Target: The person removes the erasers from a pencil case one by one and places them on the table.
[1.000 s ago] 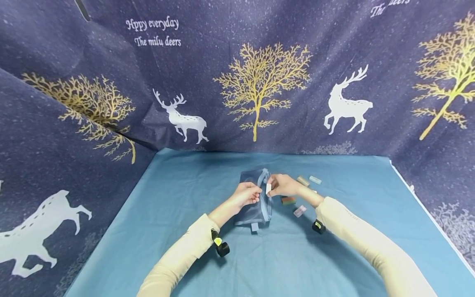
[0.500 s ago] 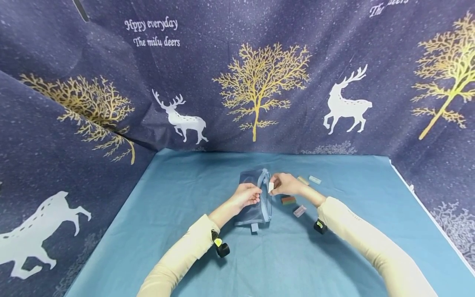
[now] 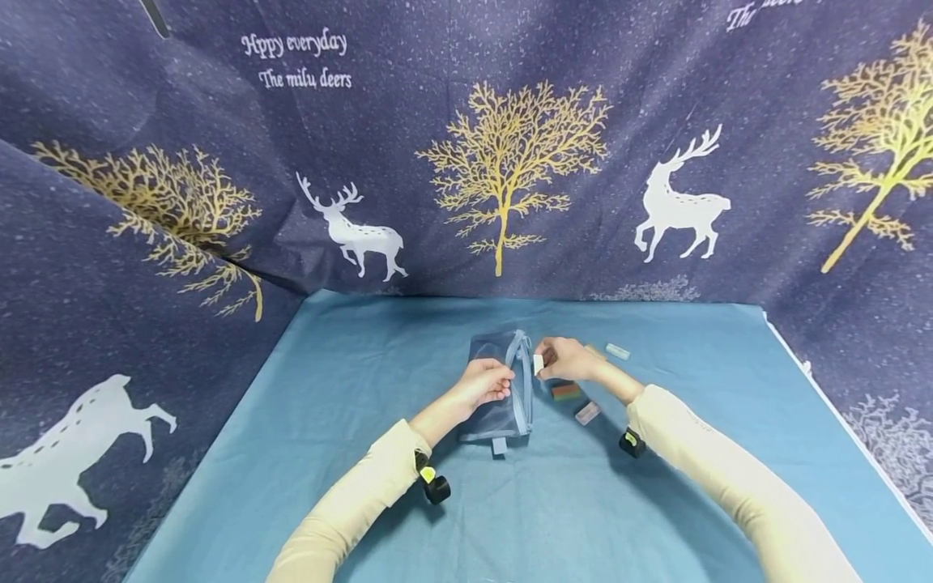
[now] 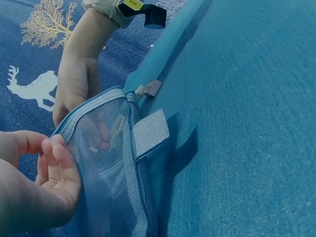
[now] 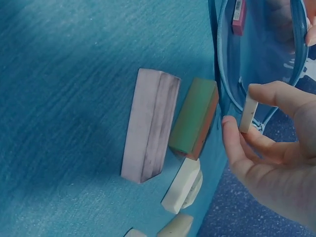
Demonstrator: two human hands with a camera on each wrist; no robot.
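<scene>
In the head view my left hand (image 3: 484, 382) pinches the zipped edge of a blue mesh pouch (image 3: 499, 425), whose mouth gapes to the right. My right hand (image 3: 567, 359) holds a small white eraser (image 5: 248, 114) between thumb and fingers, just right of that opening. Inside the pouch the right wrist view shows a pink block with a labelled side (image 5: 239, 20). Close by on the cloth lie a lilac eraser (image 5: 148, 126) and a green-and-orange eraser (image 5: 195, 118). Through the mesh in the left wrist view, the right fingers show faintly.
Beyond the right hand are a tan block (image 3: 595, 351) and a pale green block (image 3: 618, 351). Another white eraser (image 5: 180, 187) sits near the green one. A fabric tab (image 4: 150, 133) sticks out of the pouch's side. A dark printed curtain (image 3: 437, 202) hangs behind the blue cloth (image 3: 350, 389).
My right hand has drawn a little to the right, away from the pouch's mouth, with the white eraser still pinched. The left hand keeps its place on the pouch edge.
</scene>
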